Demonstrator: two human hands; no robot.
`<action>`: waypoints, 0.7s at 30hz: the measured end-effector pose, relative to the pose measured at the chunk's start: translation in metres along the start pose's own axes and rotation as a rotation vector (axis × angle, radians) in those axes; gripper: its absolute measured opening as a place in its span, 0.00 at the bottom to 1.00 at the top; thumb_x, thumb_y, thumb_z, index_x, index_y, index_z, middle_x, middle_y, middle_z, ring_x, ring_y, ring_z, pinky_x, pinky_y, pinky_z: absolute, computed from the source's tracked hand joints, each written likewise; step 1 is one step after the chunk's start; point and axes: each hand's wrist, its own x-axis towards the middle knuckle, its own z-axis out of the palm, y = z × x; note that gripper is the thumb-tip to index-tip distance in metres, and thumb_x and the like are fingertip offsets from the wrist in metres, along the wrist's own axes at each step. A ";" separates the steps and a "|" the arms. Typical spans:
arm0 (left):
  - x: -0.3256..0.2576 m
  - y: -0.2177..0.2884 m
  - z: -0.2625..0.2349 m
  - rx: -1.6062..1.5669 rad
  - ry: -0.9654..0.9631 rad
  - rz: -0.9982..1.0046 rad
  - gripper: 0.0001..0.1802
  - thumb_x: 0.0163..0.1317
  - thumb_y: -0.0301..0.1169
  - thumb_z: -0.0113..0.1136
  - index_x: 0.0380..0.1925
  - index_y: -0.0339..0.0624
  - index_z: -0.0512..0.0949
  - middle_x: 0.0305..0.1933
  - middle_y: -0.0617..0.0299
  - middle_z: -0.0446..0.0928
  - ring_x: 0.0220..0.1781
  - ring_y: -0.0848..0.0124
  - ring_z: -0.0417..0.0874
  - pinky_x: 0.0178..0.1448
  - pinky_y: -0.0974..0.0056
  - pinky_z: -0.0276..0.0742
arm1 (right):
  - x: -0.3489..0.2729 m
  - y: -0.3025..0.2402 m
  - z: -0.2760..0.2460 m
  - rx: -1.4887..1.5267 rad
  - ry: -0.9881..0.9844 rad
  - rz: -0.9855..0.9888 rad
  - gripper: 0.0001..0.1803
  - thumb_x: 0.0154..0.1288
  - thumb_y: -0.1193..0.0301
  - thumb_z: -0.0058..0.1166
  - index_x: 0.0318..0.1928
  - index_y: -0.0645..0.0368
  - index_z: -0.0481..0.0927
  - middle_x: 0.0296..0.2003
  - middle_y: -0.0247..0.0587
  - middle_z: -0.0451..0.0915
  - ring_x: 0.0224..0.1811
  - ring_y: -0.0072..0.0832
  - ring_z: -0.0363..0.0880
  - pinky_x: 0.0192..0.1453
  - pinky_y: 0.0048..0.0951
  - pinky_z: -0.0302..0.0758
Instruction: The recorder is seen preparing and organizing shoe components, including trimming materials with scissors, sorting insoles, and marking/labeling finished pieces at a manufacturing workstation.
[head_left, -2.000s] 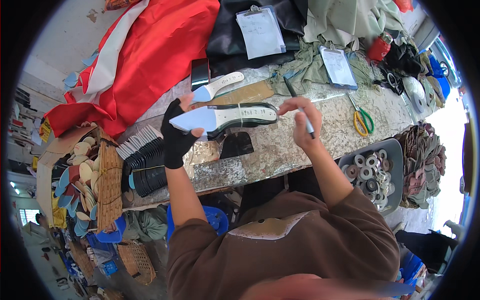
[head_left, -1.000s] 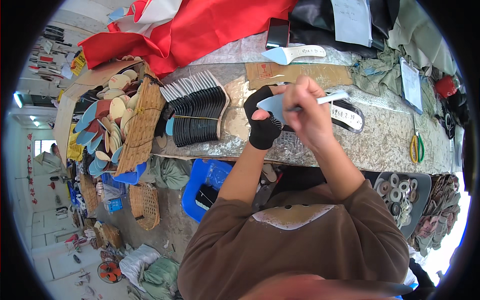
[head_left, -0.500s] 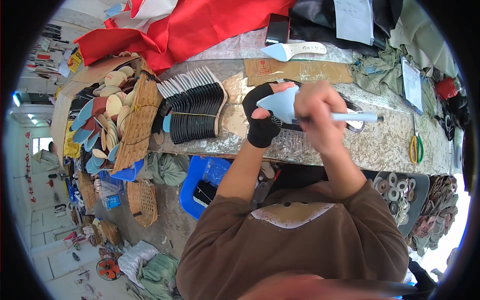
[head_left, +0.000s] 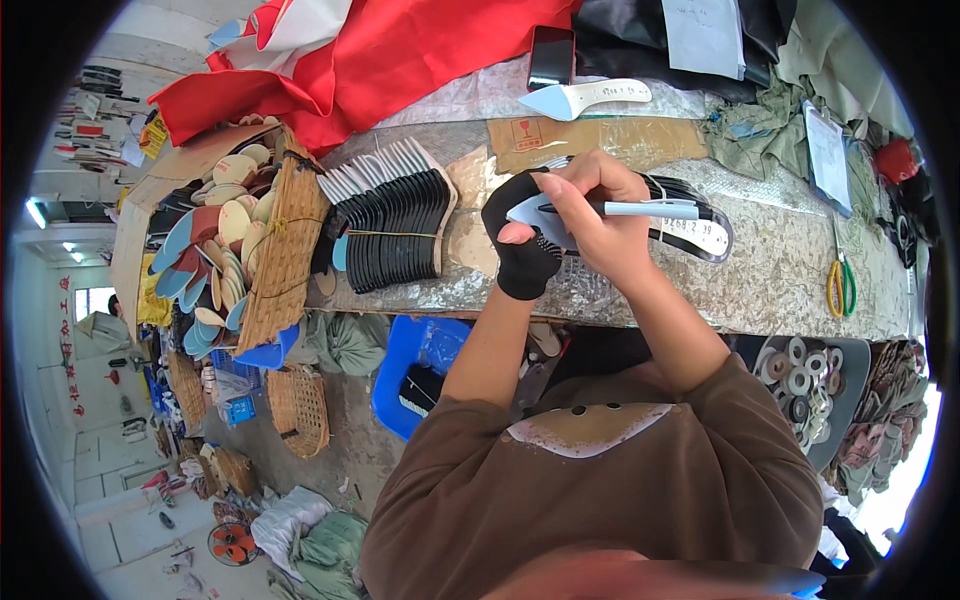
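My left hand (head_left: 520, 262), in a black fingerless glove, grips the pointed end of a stack of shoe insoles (head_left: 692, 230) lying on the worktable. Its thumb presses on the pale blue tip (head_left: 527, 211) of the top piece. A pen (head_left: 660, 209) with a pale barrel is pinched in my right hand (head_left: 608, 222), its writing end down at that blue tip. My right fingers cover much of the stack's middle. On the left stands a second bundle of black and white insoles (head_left: 395, 245), tied with a band.
Beyond the stack lie a single insole (head_left: 612, 92), a phone (head_left: 551, 58) and red sheet material (head_left: 430, 60). Scissors (head_left: 838, 288) rest on the right of the table (head_left: 770, 290). A wicker basket (head_left: 282, 240) of loose insoles stands left; a blue bin (head_left: 388, 385) sits below.
My right hand has moved left and turned, bringing the pen to the blue tip and uncovering the white end of the stack. My left hand keeps its grip.
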 end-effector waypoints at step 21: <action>-0.006 0.014 -0.007 0.031 -0.063 -0.166 0.55 0.47 0.80 0.43 0.35 0.28 0.73 0.37 0.56 0.77 0.39 0.71 0.78 0.43 0.64 0.75 | -0.002 0.001 -0.003 -0.123 -0.013 0.045 0.15 0.64 0.81 0.58 0.22 0.61 0.69 0.23 0.35 0.75 0.27 0.19 0.72 0.36 0.23 0.72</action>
